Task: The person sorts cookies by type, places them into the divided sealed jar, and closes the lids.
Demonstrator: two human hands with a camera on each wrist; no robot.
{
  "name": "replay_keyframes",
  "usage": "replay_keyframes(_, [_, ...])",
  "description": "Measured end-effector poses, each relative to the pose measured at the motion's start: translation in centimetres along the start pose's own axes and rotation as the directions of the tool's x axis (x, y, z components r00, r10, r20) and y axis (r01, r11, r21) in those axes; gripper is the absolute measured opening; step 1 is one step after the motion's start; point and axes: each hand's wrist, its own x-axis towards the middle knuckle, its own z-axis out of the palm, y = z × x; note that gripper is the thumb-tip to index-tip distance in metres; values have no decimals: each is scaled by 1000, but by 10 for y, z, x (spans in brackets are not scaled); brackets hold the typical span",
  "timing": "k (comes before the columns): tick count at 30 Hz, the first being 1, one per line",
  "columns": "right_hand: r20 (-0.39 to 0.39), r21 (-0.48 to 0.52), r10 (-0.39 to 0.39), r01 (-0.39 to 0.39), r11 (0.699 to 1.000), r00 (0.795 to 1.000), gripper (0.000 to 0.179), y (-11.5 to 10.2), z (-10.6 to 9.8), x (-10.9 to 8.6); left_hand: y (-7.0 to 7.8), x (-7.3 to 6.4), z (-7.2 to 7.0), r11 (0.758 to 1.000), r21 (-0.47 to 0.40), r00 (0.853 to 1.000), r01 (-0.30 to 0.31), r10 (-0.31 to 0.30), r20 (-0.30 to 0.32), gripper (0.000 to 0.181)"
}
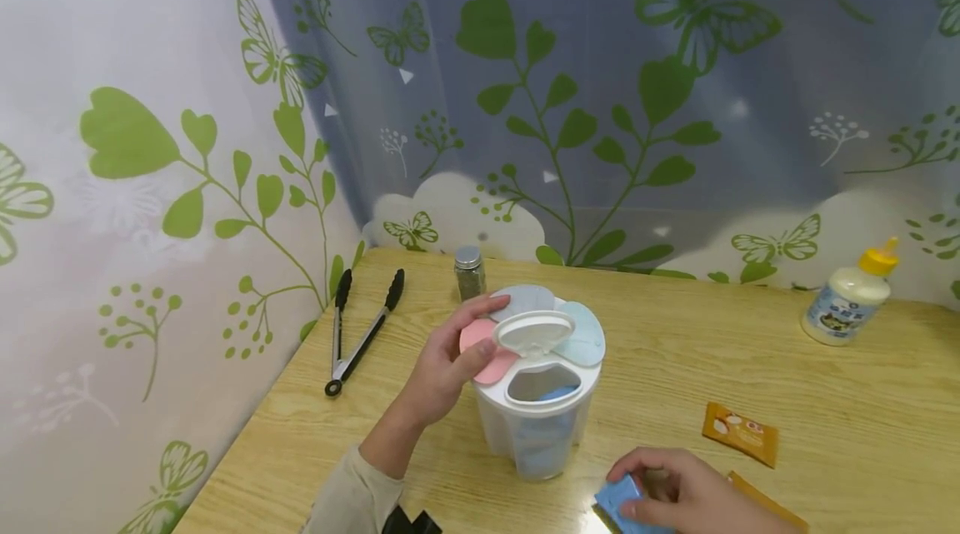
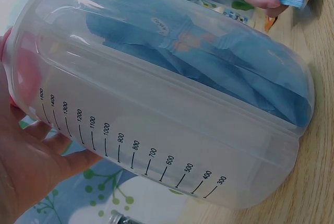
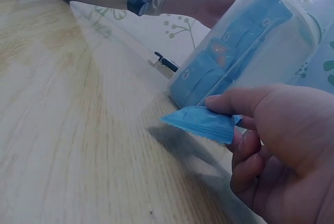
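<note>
Head view: your left fingers [image 1: 480, 306] grip the divided canister [image 1: 492, 426] at its ten-o'clock rim; your right fingers [image 1: 642, 459] pinch a blue sachet [image 1: 619, 501], five o'clock from it. Left wrist: more sachets [image 2: 209, 59] show inside. Right wrist: your sachet hangs above the tabletop [image 3: 104, 130].

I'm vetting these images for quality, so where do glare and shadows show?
Head view: a small white glare patch on the table, beside the blue packet; left wrist view: pale reflections on the clear container, under dim, bluish light; right wrist view: a soft-edged shadow on the table below the packet, colours muted.
</note>
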Motion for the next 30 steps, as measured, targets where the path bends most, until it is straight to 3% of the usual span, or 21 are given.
replay_keyframes(6, [-4, 50, 46, -45, 998, 999, 27, -7, -6, -2, 0, 0, 0, 1000, -1, 1000, -16, 16, -1, 53])
replay_keyframes(10, [-65, 23, 43, -42, 999, 997, 28, -11, -8, -3, 0, -1, 0, 1000, 0, 1000, -14, 14, 0, 52])
replay_keyframes(16, [-127, 77, 102, -93, 993, 987, 28, -24, -10, -5, 0, 0, 0, 1000, 4, 1000, -22, 22, -1, 51])
replay_keyframes(23, [-187, 111, 91, -71, 991, 978, 27, -45, -11, -2, 0, 0, -1, 1000, 7, 1000, -16, 17, -6, 50])
replay_keyframes(30, [-190, 155, 71, -42, 987, 979, 20, -63, -16, -3, 2, 0, 0, 1000, 6, 1000, -2, 2, 2, 51])
